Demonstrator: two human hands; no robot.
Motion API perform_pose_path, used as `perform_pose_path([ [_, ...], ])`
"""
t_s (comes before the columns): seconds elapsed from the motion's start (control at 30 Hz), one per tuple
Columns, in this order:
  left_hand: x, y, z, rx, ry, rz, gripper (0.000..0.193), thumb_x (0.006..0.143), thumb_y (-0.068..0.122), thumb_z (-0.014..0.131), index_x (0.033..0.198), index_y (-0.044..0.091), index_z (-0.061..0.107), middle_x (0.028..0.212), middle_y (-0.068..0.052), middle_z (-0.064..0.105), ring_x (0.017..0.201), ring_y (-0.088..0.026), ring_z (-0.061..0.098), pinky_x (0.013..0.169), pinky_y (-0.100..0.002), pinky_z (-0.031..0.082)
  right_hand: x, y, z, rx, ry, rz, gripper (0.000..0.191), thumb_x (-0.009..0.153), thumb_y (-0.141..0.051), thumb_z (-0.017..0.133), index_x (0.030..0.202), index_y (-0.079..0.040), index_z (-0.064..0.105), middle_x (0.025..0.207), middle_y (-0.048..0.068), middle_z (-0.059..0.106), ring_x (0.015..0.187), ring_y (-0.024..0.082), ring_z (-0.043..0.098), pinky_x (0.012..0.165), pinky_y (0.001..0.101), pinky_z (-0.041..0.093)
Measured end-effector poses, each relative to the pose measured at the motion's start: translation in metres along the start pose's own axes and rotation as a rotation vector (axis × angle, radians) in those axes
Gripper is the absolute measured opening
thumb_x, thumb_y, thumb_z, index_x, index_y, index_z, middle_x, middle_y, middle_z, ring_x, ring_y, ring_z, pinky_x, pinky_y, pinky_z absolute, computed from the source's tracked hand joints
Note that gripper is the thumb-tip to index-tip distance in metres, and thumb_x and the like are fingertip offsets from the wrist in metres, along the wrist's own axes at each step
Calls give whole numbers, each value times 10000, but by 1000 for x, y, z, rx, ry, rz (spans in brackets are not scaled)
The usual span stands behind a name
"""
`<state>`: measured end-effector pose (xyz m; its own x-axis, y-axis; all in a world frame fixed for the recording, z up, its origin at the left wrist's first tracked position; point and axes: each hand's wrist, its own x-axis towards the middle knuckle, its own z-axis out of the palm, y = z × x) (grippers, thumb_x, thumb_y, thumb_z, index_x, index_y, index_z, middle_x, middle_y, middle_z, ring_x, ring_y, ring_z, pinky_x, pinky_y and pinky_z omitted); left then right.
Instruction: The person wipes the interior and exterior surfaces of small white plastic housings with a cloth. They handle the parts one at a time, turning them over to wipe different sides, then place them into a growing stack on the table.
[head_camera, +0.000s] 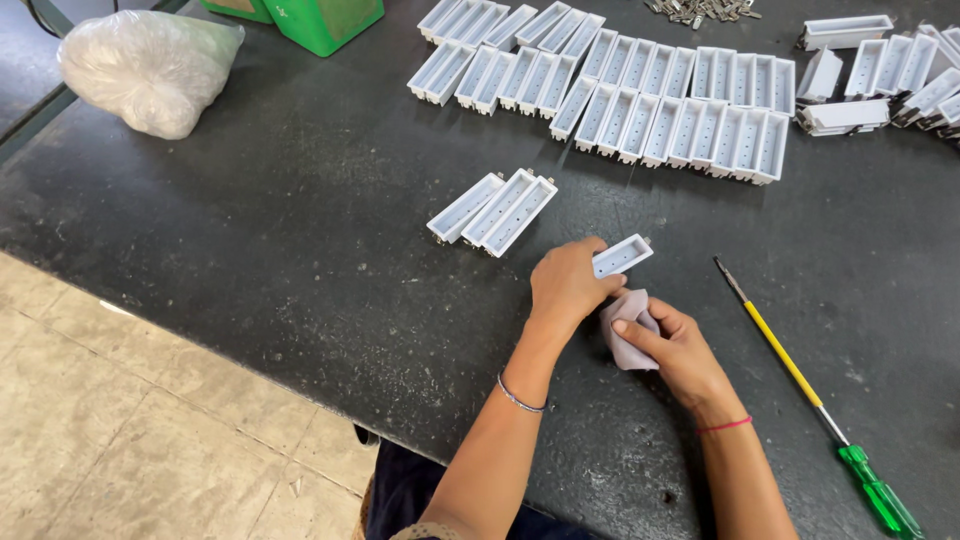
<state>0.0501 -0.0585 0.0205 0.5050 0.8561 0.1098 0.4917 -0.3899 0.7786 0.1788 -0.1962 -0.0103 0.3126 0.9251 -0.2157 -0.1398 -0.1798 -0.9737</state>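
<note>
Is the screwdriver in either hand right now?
No: the screwdriver lies on the table beside the right hand, which holds a cloth, while the left hand holds a white tray.

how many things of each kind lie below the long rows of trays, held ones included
white rectangular plastic tray: 4, one of them in the left hand
pale pink cloth: 1, in the right hand
yellow-shafted, green-handled screwdriver: 1
total: 6

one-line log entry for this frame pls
left hand: holds white tray | right hand: holds pale cloth beside tray | three trays set apart | screwdriver on table, untouched
</note>
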Motion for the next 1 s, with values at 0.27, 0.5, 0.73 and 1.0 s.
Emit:
perform_pose_path([
  [0.27, 5, -11, -2, 138, 258, 21, 310, 682, 189, 830, 965, 107, 732, 1038, -97, 648, 992, -344, 625, 802, -489, 513, -6, -20, -6, -33, 86, -44, 423, 886, -130, 722, 1296, -30, 691, 1128, 23, 720, 981, 96, 647, 850, 265, 514],
  [0.5, 13, -23, -14, 232, 510, -20, 397, 708, 59, 771, 1095, 123, 712, 1057, -83, 629, 1052, -319, 565, 920, -462, 429, -7, -23, -5, -14, 114, -23, 407, 884, -131, 721, 1276, -26, 689, 1170, 24, 722, 1039, 112, 659, 889, 275, 516],
  [0.73, 14, -24, -13, 241, 566, -40, 448, 708, 25, 780, 1140, 118, 706, 1144, -78, 592, 1090, -297, 537, 938, -436, 391, -8, -24, -6, -17, 118, -46, 404, 875, -134, 724, 1261, -19, 688, 1191, 22, 723, 1061, 111, 660, 902, 276, 516],
  [1.0, 7, -4, -19, 158, 562, 100, 616, 658, 77, 817, 1243, 87, 627, 1204, -137, 531, 1133, -341, 495, 951, -489, 365, -7, -21, -8, -13, 117, -53, 400, 882, -138, 728, 1264, -24, 696, 1127, 29, 724, 1016, 111, 662, 868, 274, 521],
])
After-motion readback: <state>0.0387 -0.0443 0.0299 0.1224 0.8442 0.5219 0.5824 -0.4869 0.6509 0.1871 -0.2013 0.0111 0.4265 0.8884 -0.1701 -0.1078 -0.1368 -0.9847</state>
